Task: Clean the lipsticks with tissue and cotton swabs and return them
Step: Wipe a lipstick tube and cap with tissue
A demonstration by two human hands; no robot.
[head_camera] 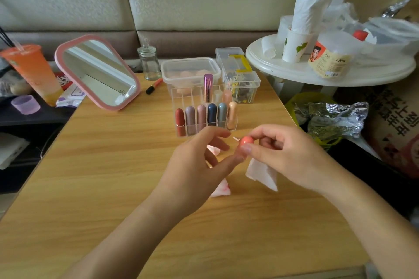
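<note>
Wiping looked nearly done: right hand [288,154] pinched the coral lipstick [246,141] just beside the tissue [263,174], left hand [195,165], fingers loosely spread, touched its base, and returning it would need a free slot in the organizer [183,97].

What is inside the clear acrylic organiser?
Front row: six capped lipsticks. Behind: a tall metallic pink tube and two pale tubes. The left hand covers the front bottom edge.

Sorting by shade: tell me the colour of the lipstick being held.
The lipstick is coral pink, head view.
</note>
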